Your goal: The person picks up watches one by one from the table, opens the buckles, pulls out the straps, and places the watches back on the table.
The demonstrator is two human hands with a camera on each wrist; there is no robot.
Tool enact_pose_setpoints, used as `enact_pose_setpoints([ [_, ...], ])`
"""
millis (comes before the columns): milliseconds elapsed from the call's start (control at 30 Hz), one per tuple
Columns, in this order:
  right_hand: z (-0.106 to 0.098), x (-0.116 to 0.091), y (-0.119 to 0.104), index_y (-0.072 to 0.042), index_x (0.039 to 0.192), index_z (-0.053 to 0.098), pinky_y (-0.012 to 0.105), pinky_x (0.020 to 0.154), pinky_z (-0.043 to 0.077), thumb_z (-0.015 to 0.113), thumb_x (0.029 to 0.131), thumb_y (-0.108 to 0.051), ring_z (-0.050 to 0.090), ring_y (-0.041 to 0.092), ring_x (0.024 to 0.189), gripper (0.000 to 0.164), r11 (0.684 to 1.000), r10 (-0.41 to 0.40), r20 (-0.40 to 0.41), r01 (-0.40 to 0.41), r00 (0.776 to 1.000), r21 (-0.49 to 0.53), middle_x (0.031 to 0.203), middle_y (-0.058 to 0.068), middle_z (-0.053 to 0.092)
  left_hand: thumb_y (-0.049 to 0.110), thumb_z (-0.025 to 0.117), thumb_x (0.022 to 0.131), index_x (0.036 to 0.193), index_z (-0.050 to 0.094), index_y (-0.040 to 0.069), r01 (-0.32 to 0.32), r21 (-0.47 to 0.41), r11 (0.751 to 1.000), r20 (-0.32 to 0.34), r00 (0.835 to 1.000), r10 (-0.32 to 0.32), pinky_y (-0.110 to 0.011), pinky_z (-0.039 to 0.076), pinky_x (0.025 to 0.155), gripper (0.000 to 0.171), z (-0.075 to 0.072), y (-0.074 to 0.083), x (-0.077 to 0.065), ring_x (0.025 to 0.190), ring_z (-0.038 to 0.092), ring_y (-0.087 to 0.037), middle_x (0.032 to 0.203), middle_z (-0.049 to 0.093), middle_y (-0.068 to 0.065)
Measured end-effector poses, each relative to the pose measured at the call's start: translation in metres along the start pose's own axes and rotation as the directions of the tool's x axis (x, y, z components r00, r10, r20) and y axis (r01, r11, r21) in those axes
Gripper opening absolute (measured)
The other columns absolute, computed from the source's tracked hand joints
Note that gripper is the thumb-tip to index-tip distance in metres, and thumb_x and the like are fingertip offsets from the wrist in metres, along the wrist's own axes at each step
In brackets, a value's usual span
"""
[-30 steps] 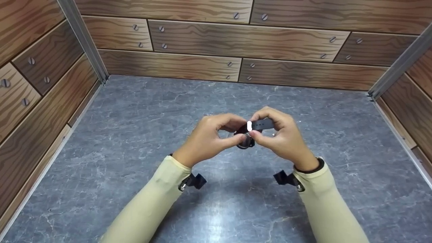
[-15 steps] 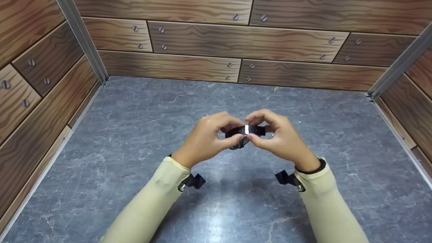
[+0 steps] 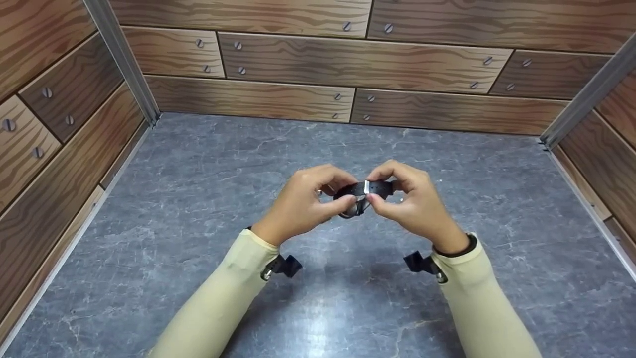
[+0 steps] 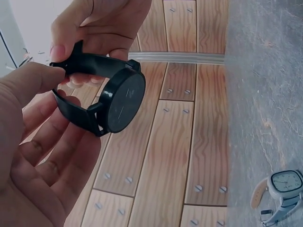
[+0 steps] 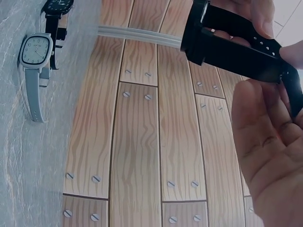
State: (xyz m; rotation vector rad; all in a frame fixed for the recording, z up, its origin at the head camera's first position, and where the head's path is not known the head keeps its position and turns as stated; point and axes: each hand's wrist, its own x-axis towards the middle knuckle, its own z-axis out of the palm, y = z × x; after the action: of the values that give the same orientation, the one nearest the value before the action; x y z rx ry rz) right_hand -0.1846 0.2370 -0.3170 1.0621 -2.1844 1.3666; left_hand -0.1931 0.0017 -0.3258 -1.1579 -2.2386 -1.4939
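Observation:
A black wristwatch (image 3: pixel 381 189) with a round dark dial (image 4: pixel 127 101) is held above the table, its strap bent into a loop. My left hand (image 3: pixel 310 201) pinches the strap from the left, and my right hand (image 3: pixel 412 199) pinches it from the right. In the head view a bright metal-looking buckle (image 3: pixel 366 187) shows between the fingertips. The strap tail points away from the dial past the right thumb in the right wrist view (image 5: pixel 291 90). Small holes run along the strap. Fingers hide part of the strap and where its ends meet.
On the grey marbled tabletop (image 3: pixel 198 159), a pale square-faced watch (image 5: pixel 35 52) lies beside a second, black watch (image 5: pixel 57 9). Wood-print walls (image 3: pixel 298 54) close off the back and both sides. Each sleeved wrist carries a small black camera mount (image 3: pixel 288 266).
The strap tail stuck out farther right one second ago. Since then the dial has shifted left and the strap has turned between the fingers. Both hands stay on the watch.

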Motion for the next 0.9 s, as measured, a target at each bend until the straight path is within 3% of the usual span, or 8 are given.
enact_pose_setpoints([
  [167,-0.0001,-0.0013,0.0002,0.000,0.101,0.069,0.022,0.069,0.057,0.074,0.083,0.013,0.063,0.012,0.078,0.023,1.000,-0.015,-0.004,0.015,1.000,0.001,0.092,0.010,0.069,0.018,0.074,0.097,0.116,0.075,0.011,0.018,-0.026,0.999,0.025,1.000,-0.018,-0.026,0.058,0.083,0.020,0.0000,-0.0020,0.0005,0.091,0.069,-0.004,0.105,0.074,0.004],
  [367,0.0001,-0.0012,0.0009,-0.002,0.102,0.070,0.023,0.072,0.057,0.075,0.085,0.009,0.064,0.012,0.080,0.021,0.999,-0.032,0.030,0.032,0.999,-0.004,0.091,0.012,0.070,0.027,0.074,0.098,0.124,0.074,0.013,-0.017,0.011,1.000,0.046,0.999,0.017,-0.026,0.056,0.092,0.029,0.0014,-0.0016,0.0014,0.102,0.069,-0.004,0.115,0.075,0.005],
  [667,0.0012,0.0004,0.0010,-0.004,0.102,0.071,0.024,0.070,0.057,0.075,0.085,0.009,0.063,0.012,0.079,0.022,0.999,-0.047,0.053,0.048,0.997,-0.016,0.091,0.011,0.070,0.025,0.077,0.096,0.111,0.077,0.011,-0.009,0.047,0.999,0.023,1.000,0.008,-0.029,0.059,0.082,0.020,0.0009,-0.0001,0.0004,0.089,0.067,-0.002,0.100,0.074,0.004],
  [900,-0.0014,0.0005,0.0015,-0.002,0.102,0.070,0.023,0.070,0.057,0.074,0.086,0.007,0.064,0.012,0.078,0.019,0.999,-0.033,0.030,0.034,0.999,-0.013,0.090,0.012,0.070,0.020,0.075,0.097,0.112,0.075,0.010,0.023,0.039,0.999,0.021,0.999,-0.024,-0.022,0.058,0.080,0.018,0.0005,-0.0001,0.0006,0.089,0.067,-0.002,0.100,0.074,0.003],
])
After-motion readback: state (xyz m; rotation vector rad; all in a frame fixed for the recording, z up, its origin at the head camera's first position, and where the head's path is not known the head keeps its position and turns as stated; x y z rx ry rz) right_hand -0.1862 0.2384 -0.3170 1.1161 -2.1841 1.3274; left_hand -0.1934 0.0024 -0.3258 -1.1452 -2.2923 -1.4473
